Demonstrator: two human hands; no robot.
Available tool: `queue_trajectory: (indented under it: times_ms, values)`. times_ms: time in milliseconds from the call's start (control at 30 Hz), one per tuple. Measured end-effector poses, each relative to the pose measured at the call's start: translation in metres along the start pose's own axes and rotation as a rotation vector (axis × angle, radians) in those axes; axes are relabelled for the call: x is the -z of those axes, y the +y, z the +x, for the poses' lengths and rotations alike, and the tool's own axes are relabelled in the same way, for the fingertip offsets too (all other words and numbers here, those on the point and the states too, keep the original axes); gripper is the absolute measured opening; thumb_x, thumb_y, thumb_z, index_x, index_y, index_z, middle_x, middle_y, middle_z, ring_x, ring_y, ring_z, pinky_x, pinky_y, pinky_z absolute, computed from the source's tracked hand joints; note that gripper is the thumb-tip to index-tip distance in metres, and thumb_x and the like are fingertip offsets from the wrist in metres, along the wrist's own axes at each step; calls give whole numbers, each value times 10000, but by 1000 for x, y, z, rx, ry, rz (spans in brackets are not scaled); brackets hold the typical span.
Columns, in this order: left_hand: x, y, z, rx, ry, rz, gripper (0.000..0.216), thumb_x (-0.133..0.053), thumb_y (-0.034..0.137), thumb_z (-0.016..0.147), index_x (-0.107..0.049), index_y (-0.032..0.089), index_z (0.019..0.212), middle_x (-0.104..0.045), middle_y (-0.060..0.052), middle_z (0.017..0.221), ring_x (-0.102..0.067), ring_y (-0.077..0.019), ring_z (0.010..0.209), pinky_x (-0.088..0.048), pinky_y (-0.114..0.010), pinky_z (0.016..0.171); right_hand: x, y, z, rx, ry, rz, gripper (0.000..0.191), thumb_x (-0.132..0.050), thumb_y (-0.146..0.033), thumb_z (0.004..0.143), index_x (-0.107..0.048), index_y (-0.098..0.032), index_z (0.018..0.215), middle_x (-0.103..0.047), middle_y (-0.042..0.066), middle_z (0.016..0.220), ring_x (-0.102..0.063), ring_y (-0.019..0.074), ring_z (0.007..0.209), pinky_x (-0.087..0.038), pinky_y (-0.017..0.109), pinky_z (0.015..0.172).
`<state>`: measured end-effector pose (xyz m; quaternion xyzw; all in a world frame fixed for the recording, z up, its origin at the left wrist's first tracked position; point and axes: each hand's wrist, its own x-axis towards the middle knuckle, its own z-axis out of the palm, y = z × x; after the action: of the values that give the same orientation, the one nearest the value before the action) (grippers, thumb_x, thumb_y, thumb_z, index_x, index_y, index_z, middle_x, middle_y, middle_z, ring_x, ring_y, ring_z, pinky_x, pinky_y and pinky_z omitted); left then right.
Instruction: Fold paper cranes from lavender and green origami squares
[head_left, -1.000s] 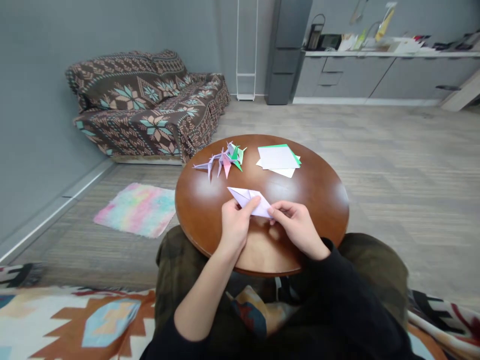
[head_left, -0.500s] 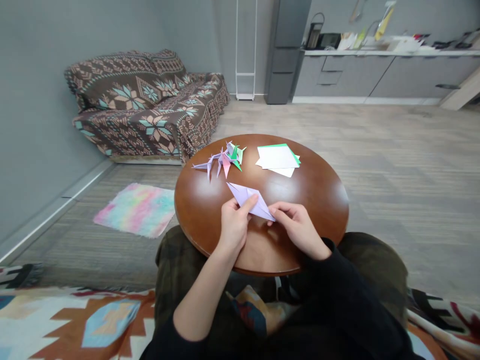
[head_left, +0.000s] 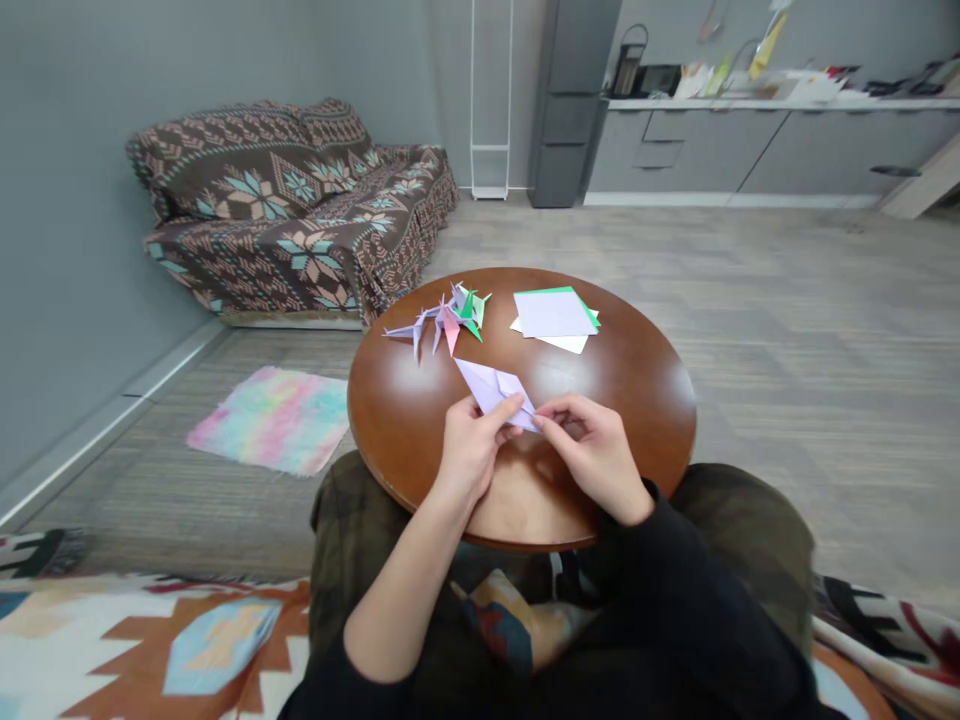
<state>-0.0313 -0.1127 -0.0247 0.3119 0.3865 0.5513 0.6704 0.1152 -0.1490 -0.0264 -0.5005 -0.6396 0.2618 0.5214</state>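
A lavender sheet of origami paper [head_left: 487,383], folded into a long diamond, is held above the near half of the round table. My left hand [head_left: 476,440] grips its lower left side, thumb lying on top and fingers underneath. With thumb and forefinger, my right hand [head_left: 589,440] pinches the paper near its lower right point. A narrow flap along the lower right edge stands slightly raised. Just beyond the paper sit several folded paper cranes [head_left: 450,318] in lilac, pink, green and white, clustered together.
A stack of square paper [head_left: 555,313], lavender, green and white, lies at the table's far right. The brown round table [head_left: 637,370] stands close against my knees. Behind it are a covered sofa [head_left: 300,210], a pastel rug [head_left: 274,420] and a kitchen counter [head_left: 712,150].
My right hand has shifted its pinch and turned slightly at the paper's lower right point. The flap there now looks lifted, and my left thumb has moved a little to the right.
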Motion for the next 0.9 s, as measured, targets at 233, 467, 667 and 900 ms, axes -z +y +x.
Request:
queue_trajectory:
  times_ms: [233, 467, 667, 900]
  values:
    - [3, -5, 1, -8, -33, 83, 299, -910, 290, 621, -754, 105, 796, -734, -59, 764, -648, -126, 637, -511, -227, 578, 0, 4, 0, -154, -45, 185, 188, -700, -396, 900, -706, -212, 864, -725, 38, 804, -659, 200, 700, -515, 331, 669]
    - [5, -7, 5, -86, 4, 107, 279, -903, 278, 607, -734, 103, 746, -690, -35, 674, -600, -123, 587, -482, -240, 557, -3, 2, 1, -219, -120, 243, 229, -709, -432, 892, -686, -205, 872, -710, 25, 747, -631, 177, 639, -485, 304, 611]
    - [5, -7, 3, -99, -13, 142, 241, -884, 263, 624, -719, 103, 700, -669, -23, 628, -563, -110, 545, -445, -238, 535, -6, 4, 1, -243, -179, 234, 263, -669, -434, 914, -708, -183, 849, -731, 45, 782, -602, 154, 599, -471, 286, 576]
    - [0, -2, 0, -8, -27, 2, 257, -891, 235, 606, -696, 100, 704, -669, -28, 644, -601, -127, 559, -479, -248, 538, -4, 2, 4, -261, -197, 339, 266, -664, -412, 899, -727, -165, 826, -668, 15, 651, -594, 151, 607, -480, 285, 623]
